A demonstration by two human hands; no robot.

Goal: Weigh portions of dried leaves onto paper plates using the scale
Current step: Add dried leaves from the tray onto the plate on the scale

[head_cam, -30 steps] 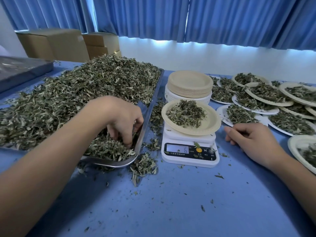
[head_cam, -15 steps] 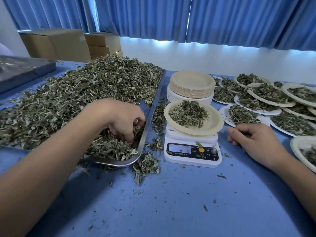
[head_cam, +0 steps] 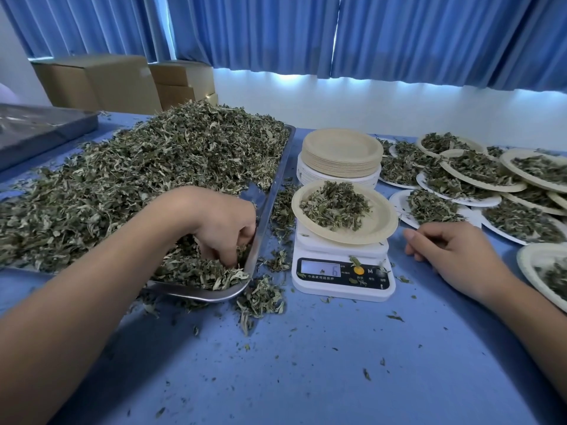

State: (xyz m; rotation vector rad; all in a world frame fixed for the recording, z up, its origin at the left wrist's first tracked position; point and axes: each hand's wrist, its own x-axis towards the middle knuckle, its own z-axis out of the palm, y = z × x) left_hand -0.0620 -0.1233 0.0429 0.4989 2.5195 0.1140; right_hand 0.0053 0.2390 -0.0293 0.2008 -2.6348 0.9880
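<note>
In the tray (head_cam: 267, 210), dried leaves (head_cam: 153, 167) were pinched by the curled left grip (head_cam: 224, 228); the right grip (head_cam: 454, 256) lay loose, empty, beside the scale (head_cam: 340, 271). A gentle top-up of its plate (head_cam: 380, 228) seemed due.

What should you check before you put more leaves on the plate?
1. Paper plate sits on the scale: ok.
2. Display is lit: ok.
3. Left hand grips dried leaves in the metal tray: ok.
4. Right hand off the scale, resting on the table: ok.
5. Scale's front panel free of leaf bits: not ok, some lie on it.
6. Handful small enough for the target weight: cannot tell.
</note>
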